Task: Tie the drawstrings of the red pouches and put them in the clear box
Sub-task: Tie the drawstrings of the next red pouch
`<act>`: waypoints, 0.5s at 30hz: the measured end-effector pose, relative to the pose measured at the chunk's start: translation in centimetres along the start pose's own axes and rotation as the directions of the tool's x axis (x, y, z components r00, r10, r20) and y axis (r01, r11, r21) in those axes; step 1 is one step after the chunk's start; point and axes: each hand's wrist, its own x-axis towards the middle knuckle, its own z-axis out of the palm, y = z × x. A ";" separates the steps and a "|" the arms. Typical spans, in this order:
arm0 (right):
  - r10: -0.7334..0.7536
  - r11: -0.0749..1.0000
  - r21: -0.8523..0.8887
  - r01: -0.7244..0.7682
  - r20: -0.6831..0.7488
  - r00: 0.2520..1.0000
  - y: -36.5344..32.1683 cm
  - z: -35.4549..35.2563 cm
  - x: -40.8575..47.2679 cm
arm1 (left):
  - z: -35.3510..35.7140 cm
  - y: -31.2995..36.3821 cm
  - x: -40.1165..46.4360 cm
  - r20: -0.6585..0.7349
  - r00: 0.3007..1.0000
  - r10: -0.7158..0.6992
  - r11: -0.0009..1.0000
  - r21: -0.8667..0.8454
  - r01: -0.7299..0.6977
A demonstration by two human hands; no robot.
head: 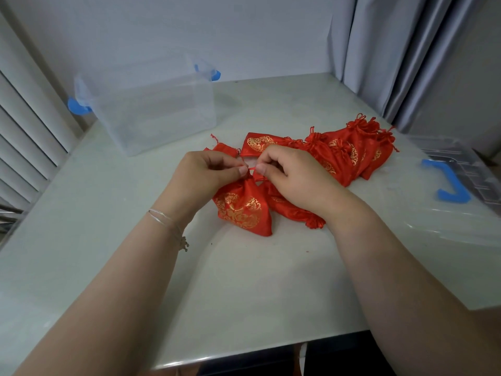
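Two hands are working one red pouch (242,210) on the bench (244,280): our left hand (206,172) and right hand (292,177) are each pinching its drawstring (252,168). We are risking a slack knot if the thin cord slips (the clear box (151,104) is waiting well apart, seemingly holding nothing).

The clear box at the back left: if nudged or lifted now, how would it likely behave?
The clear box looks empty and thin-walled, so it is probably light and would likely slide on the smooth table. Its broad flat base suggests it would not tip easily.
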 end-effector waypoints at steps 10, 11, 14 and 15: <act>0.030 0.997 0.061 -0.038 0.137 0.990 0.1 0.1 -0.1 | -0.3 0.0 0.1 0.061 0.998 -0.030 0.995 -0.096 0.036; 0.011 0.997 0.077 -0.014 0.033 0.999 0.2 0.1 0.1 | -0.2 0.1 0.0 0.064 0.998 -0.013 0.996 -0.085 0.018; 0.041 0.954 0.300 -0.032 -0.022 0.999 0.0 -0.2 0.2 | -0.1 0.2 -0.1 0.084 0.996 0.044 0.997 -0.072 -0.038; 0.045 0.943 0.327 -0.056 0.040 0.998 -0.1 -0.1 0.2 | 0.0 0.2 -0.2 0.091 0.994 0.061 0.996 -0.074 -0.054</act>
